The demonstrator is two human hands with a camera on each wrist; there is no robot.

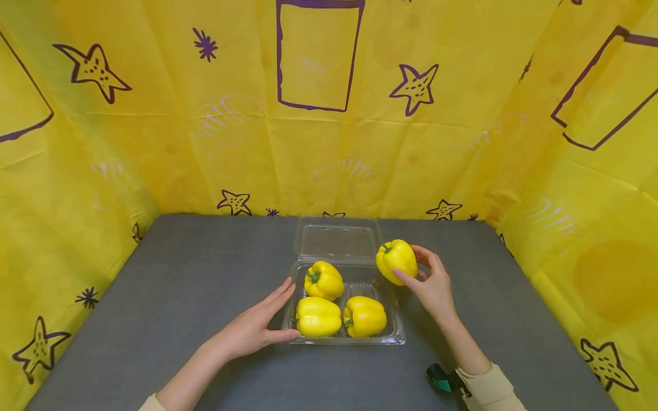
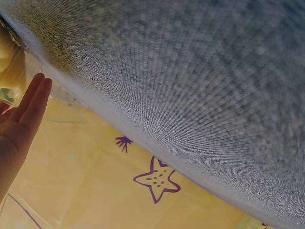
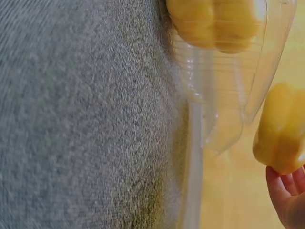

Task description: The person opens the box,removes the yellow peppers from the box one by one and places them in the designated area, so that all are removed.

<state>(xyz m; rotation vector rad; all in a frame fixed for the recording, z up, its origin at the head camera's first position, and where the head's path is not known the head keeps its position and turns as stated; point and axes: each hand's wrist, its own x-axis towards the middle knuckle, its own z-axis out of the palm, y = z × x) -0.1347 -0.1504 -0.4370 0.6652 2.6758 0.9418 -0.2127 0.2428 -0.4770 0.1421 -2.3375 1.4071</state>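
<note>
The right hand (image 1: 434, 285) grips a pepper (image 1: 396, 260) just above the tray's (image 1: 396, 337) far right corner. The left hand (image 1: 257, 328), fingers straight, rests against the tray's left wall; three peppers lie inside.

Four yellow peppers (image 1: 396, 260), one clear clamshell box (image 1: 396, 334), two hands (image 1: 252, 329).

We see a glossy yellow pepper (image 1: 396, 261), stem up-left, lifted above the clear box's (image 1: 397, 337) far-right corner. Three more peppers (image 1: 339, 305) sit inside the box.
</note>
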